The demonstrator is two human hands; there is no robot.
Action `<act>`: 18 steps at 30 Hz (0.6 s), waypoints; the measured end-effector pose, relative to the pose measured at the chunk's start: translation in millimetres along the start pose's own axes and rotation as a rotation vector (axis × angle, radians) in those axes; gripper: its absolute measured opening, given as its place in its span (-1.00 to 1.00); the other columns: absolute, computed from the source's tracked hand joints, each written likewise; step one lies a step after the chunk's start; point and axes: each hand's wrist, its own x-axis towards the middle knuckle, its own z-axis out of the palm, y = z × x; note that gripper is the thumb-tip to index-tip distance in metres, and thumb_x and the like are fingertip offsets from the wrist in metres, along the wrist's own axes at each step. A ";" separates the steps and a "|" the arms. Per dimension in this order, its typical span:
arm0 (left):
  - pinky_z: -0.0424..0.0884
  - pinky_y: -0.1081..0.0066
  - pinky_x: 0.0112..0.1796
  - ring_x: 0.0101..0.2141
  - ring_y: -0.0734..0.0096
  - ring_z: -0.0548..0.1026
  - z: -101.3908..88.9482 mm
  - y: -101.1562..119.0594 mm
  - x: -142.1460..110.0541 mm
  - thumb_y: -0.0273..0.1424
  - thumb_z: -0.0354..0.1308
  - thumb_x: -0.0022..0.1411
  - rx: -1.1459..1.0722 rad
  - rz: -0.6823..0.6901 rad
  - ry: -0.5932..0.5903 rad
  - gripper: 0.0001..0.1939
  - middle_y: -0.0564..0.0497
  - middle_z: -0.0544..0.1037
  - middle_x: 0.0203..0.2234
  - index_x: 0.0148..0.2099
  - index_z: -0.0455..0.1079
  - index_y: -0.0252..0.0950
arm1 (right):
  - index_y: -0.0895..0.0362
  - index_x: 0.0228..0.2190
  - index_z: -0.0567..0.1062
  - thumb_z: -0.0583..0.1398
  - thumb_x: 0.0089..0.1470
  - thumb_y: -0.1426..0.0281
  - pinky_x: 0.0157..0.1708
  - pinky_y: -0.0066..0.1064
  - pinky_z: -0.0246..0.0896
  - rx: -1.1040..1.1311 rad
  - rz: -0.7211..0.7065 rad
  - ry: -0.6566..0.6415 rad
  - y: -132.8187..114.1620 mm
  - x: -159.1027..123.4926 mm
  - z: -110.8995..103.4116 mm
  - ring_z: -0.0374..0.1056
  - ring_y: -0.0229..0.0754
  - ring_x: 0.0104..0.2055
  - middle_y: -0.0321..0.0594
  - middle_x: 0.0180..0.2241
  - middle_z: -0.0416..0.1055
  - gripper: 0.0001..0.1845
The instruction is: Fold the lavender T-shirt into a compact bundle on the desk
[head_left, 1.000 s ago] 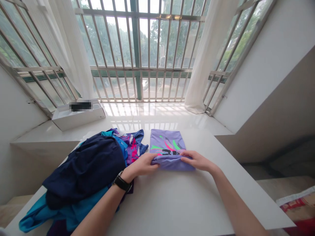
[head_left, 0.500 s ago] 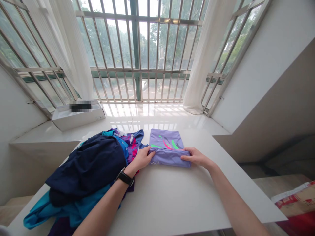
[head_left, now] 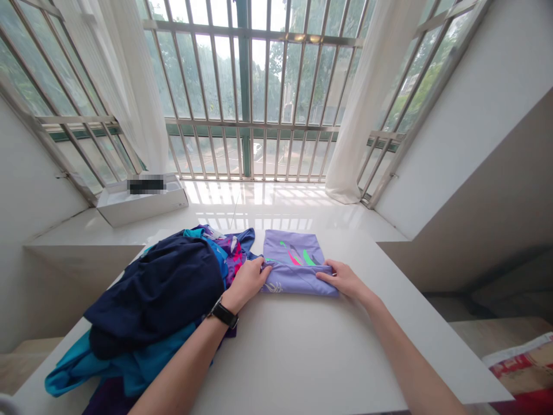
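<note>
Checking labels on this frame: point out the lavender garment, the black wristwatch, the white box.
Lavender garment (head_left: 300, 280): head view, folded-over near flap between the hands.
Black wristwatch (head_left: 224, 314): head view, middle of its visible dark part.
White box (head_left: 147, 212): head view, near side wall.

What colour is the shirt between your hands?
Lavender, with green and pink marks; the head view shows it.

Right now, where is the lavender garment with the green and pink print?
In the head view, the folded lavender garment lies on the white table, between the left hand and right hand.
</note>
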 end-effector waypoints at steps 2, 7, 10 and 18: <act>0.27 0.43 -0.35 -0.33 0.23 0.56 -1.7 -0.5 -0.3 -0.29 0.06 0.38 0.036 -0.018 0.010 -0.79 -0.08 0.58 -0.41 -0.27 0.41 -0.29 | 0.10 -0.44 0.41 0.24 0.02 0.03 -0.40 -0.40 0.11 -0.039 0.004 0.022 1.4 -0.1 0.9 0.27 -0.19 -0.39 -0.32 -0.45 0.39 -0.62; 0.32 0.40 -0.28 -0.25 0.18 0.58 -4.7 -1.7 0.2 -0.31 0.07 0.38 0.106 -0.049 -0.010 -0.80 -0.12 0.60 -0.34 -0.22 0.44 -0.29 | 0.08 -0.49 0.34 0.23 0.03 0.01 -0.43 -0.40 0.06 -0.121 -0.008 0.069 1.8 0.0 2.6 0.25 -0.20 -0.43 -0.33 -0.50 0.35 -0.60; 0.36 0.39 -0.24 -0.23 0.19 0.58 -5.8 -0.3 0.4 -0.35 0.06 0.39 0.125 -0.067 0.000 -0.82 -0.13 0.60 -0.30 -0.08 0.43 -0.30 | 0.08 -0.47 0.37 0.22 0.04 0.02 -0.41 -0.39 0.09 -0.139 -0.013 0.074 1.4 0.2 2.8 0.27 -0.19 -0.42 -0.33 -0.50 0.36 -0.61; 0.27 0.20 0.14 0.18 0.14 0.33 8.5 18.8 -12.9 -0.27 -0.07 0.46 0.251 0.477 0.166 -0.61 -0.16 0.38 0.19 0.23 0.26 -0.29 | 0.06 -0.20 0.45 0.19 0.09 0.04 -0.43 -0.40 0.13 -0.282 0.037 0.180 4.9 0.2 5.1 0.38 -0.16 -0.42 -0.32 -0.48 0.44 -0.62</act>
